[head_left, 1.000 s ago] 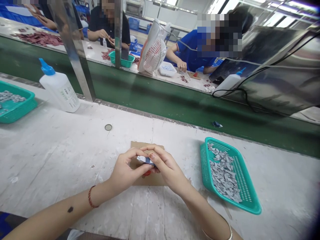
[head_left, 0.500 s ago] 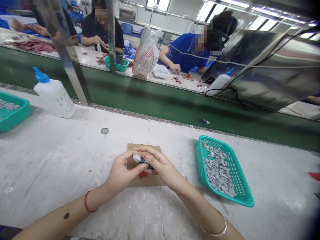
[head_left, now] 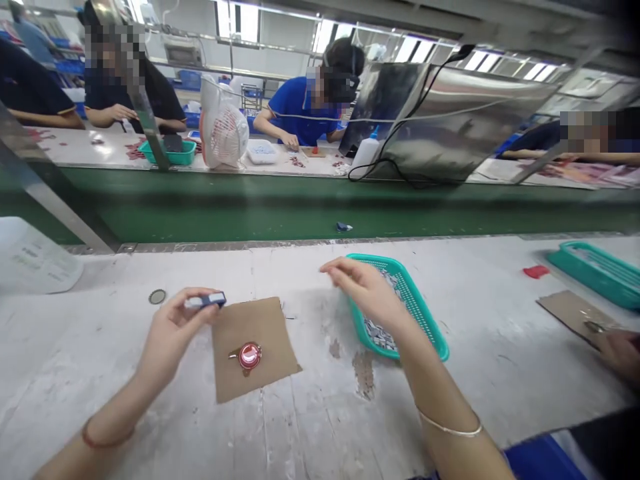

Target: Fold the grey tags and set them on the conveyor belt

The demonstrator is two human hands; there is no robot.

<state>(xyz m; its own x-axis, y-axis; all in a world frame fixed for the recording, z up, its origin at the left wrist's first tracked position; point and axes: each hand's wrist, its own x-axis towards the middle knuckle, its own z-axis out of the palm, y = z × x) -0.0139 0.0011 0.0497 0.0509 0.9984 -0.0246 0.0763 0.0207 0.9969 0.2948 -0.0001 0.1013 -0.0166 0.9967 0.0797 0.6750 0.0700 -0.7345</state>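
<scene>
My left hand (head_left: 173, 327) pinches a small dark-blue and white piece (head_left: 216, 299) between thumb and fingertips, just above the upper left corner of a brown cardboard square (head_left: 270, 327). On the cardboard lies a shiny red round object (head_left: 249, 356) with a metal-looking tip at its left side. My right hand (head_left: 370, 290) hovers over the left rim of a green perforated basket (head_left: 420, 313), fingers stretched out to the left and nothing visible in them. Many small grey-white pieces (head_left: 380, 335) lie in the basket, partly hidden by my hand and forearm.
A white bottle (head_left: 35, 257) stands at the left edge, near a bottle cap (head_left: 157, 296). A dark-blue and white piece (head_left: 344, 227) lies on the green strip. To the right are a red piece (head_left: 536, 271), another green basket (head_left: 600, 273) and a co-worker's hand (head_left: 620, 350). Several people sit opposite.
My hands have separated; the left carries the blue and white piece leftward, the right has moved to the basket. The red round object is now uncovered. The view has swung right.
</scene>
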